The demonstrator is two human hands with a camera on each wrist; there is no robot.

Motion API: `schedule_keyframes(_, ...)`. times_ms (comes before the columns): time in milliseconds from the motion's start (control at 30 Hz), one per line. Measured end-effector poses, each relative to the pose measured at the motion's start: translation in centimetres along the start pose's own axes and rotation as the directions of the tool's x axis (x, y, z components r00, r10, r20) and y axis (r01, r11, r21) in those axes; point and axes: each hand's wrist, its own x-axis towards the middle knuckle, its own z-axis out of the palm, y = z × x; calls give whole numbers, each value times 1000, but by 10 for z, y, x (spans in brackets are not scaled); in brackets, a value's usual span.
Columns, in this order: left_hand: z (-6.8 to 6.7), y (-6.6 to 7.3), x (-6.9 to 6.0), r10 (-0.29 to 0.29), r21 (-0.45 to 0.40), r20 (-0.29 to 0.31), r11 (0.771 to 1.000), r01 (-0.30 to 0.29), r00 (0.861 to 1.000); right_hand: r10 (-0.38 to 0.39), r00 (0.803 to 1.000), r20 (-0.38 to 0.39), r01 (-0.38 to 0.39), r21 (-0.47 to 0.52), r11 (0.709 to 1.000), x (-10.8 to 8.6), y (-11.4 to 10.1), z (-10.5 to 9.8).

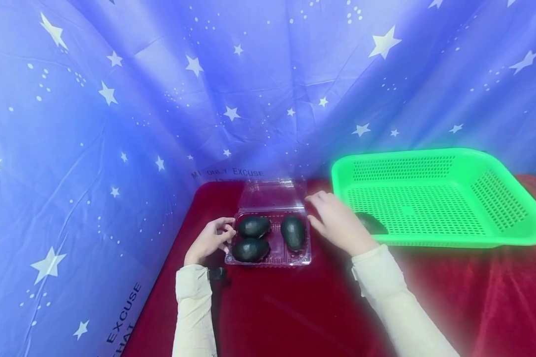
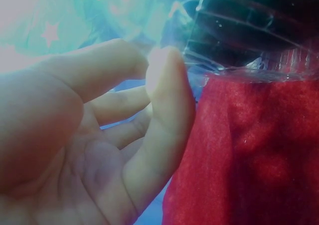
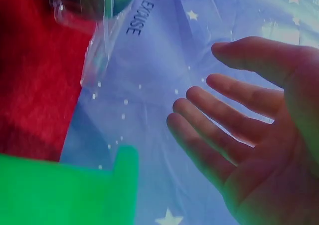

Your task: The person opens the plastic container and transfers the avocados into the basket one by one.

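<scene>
Three dark green avocados (image 1: 293, 233) lie in a clear plastic clamshell box (image 1: 274, 261), two on its left side and one on its right. The box's lid (image 1: 272, 196) stands raised at the back. At the box's left edge, my left hand (image 1: 211, 240) pinches the rim between thumb and fingers; in the left wrist view, the fingertips (image 2: 172, 68) meet beside the clear plastic. My right hand (image 1: 337, 220) is held between the box and a green basket, apart from the avocados. The right wrist view shows its fingers (image 3: 214, 127) spread, with nothing in them.
The green perforated basket (image 1: 451, 240) stands to the right, with another dark avocado (image 1: 371, 224) in it, partly hidden by my right hand. Red cloth (image 1: 286, 307) covers the table. A blue star-patterned curtain (image 1: 259, 89) hangs behind and to the left.
</scene>
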Motion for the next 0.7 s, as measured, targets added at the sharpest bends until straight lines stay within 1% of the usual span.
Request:
schedule_keyframes(200,0,1,0,-1,-6,-2,1000,1,1000,5,998,55,-4,-9,1000,2,-12,14)
schedule_keyframes(400,-1,-1,0,7,2,-4,1000,-7,1000,-11,997,77,13,-24,1000,4,-21,31)
schedule_keyframes(533,-2,-3,1,13,0,0,1000,-13,1000,3,995,99,-1,-22,1000,3,-24,41)
schedule_keyframes(700,-1,-3,2,15,-2,3,1000,-15,1000,43,989,143,-41,-17,999,1,-28,49)
